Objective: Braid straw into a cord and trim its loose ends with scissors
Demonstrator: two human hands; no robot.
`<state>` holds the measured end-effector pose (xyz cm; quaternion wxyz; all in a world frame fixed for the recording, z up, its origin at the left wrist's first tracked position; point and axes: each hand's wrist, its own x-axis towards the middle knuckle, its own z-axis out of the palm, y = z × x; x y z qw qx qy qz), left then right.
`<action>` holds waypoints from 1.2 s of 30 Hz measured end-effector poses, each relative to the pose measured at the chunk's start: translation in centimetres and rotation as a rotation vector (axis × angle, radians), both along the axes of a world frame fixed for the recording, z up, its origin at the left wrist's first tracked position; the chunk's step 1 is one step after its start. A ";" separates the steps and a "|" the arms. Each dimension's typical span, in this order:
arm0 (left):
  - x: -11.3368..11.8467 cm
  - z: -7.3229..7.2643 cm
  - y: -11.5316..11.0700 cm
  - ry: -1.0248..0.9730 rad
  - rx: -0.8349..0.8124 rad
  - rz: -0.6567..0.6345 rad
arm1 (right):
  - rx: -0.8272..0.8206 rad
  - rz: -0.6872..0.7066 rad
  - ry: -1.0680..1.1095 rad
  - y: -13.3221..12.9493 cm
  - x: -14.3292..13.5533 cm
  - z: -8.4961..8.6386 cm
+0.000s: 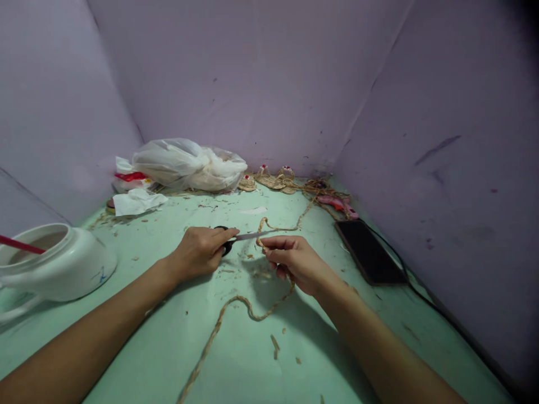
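Observation:
My left hand (202, 250) is closed on the black handle of a pair of scissors (228, 246), whose blades point right toward the cord. Between the thumb and fingers of my right hand (302, 266) is a tan braided straw cord (252, 315). One part of the cord loops up by my fingertips and runs back to the pile at the rear. The other part trails over the green tabletop (160, 336) toward the near edge. The blade tips lie close to the cord; whether they touch it I cannot tell.
White plastic bags (189, 165), a tissue (138, 202) and small woven pieces (272, 180) line the back wall. Tangled cord (318, 188) and a pink tool (337, 205) sit back right, near a phone (370, 252) and cable. A white pot (63, 264) stands left. Straw scraps are scattered.

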<state>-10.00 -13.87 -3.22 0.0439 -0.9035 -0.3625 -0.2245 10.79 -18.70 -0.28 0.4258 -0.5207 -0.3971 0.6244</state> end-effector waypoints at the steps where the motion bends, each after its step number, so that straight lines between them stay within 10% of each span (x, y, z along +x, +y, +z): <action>1: 0.3 0.2 -0.1 -0.137 -0.085 0.039 | -0.014 -0.012 0.018 -0.1 -0.2 0.0; 10: 5.1 2.0 -3.4 -0.984 -0.986 0.252 | -0.062 0.041 0.063 -1.7 -2.5 -1.4; 26: 5.8 0.4 -4.5 -1.045 -1.187 0.215 | 0.052 -0.145 0.401 0.5 -0.5 -2.0; 36: 5.6 -0.3 -5.3 -0.713 -0.756 0.240 | 0.025 -0.082 0.184 -0.6 -2.0 -2.1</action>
